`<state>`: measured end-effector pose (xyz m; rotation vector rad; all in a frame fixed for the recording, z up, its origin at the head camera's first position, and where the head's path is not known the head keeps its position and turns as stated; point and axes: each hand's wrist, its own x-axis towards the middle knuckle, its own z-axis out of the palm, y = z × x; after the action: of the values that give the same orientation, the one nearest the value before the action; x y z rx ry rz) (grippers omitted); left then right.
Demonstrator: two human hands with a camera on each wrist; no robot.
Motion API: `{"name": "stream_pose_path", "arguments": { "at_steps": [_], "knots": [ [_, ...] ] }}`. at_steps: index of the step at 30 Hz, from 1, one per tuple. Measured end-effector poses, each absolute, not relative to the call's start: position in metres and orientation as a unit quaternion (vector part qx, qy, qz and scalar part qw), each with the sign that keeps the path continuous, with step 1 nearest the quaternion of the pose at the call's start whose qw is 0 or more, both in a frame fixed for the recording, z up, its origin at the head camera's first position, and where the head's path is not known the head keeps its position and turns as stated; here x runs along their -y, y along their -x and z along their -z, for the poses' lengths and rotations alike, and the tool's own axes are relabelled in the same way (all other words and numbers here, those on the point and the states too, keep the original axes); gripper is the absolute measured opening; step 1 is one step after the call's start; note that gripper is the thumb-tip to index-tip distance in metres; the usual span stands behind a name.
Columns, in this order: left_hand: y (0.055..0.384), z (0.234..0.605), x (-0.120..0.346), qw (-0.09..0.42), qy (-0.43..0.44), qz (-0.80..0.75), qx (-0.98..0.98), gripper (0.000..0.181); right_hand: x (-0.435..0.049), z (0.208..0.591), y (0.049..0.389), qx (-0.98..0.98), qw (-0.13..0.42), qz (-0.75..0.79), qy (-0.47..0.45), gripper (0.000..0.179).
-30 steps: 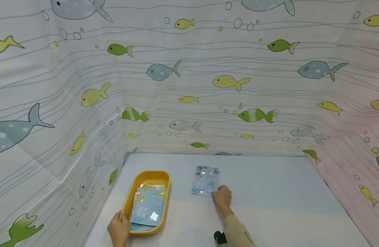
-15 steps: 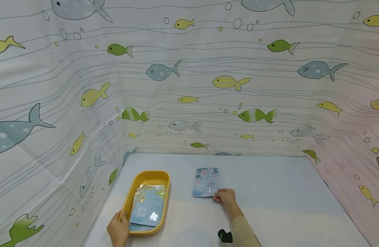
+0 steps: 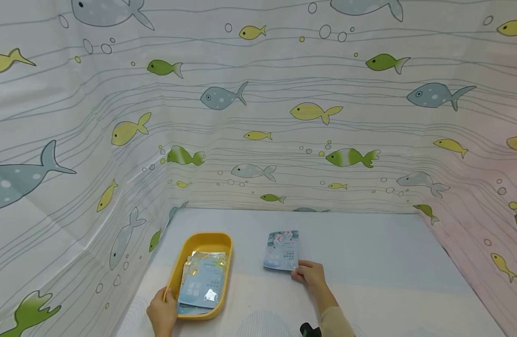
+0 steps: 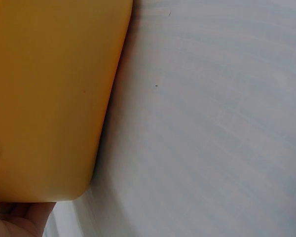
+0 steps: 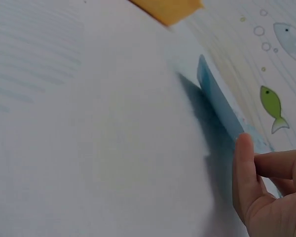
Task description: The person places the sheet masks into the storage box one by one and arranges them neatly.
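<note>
My left hand [image 3: 162, 312] grips the near left edge of a yellow plastic tray [image 3: 174, 276], with the thumb over the rim. Inside the tray lie several face mask packets [image 3: 202, 281], stacked and overlapping. To the right of it, my right hand [image 3: 310, 276] pinches the lower right corner of another face mask packet [image 3: 281, 252], blue with pink flowers. The right wrist view shows this packet [image 5: 222, 103] tilted, its lower edge over a dark shadow and its corner between thumb and fingers. In the left wrist view the tray's outer side [image 4: 54, 98] hides most of the left hand [image 4: 19, 222].
A pale tabletop [image 3: 376, 252] stretches beneath everything. Fish-patterned sheeting [image 3: 258, 117] rises at the back and on both sides. A black device [image 3: 309, 330] sits by the right wrist at the bottom.
My right hand has shifted slightly right and toward me, still at the packet's corner. The packet has moved slightly toward me and its glare has faded. The left hand and tray stay put.
</note>
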<state>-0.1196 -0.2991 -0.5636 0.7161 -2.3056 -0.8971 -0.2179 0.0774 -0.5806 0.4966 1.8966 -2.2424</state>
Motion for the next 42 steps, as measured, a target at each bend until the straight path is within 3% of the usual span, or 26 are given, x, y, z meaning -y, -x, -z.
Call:
{"name": "stream_pose_path", "arguments": {
  "at_steps": [25,42],
  "knots": [
    [0.119,0.564,0.3,0.28,-0.269,0.33,0.861,0.021,-0.067,0.535,0.184,-0.607,0.082,0.787,-0.068,0.04],
    [0.119,0.563,0.299,0.277,-0.266,0.336,0.86,0.021,0.001,0.517,0.174,-0.599,0.134,0.789,0.021,0.034]
  ]
}}
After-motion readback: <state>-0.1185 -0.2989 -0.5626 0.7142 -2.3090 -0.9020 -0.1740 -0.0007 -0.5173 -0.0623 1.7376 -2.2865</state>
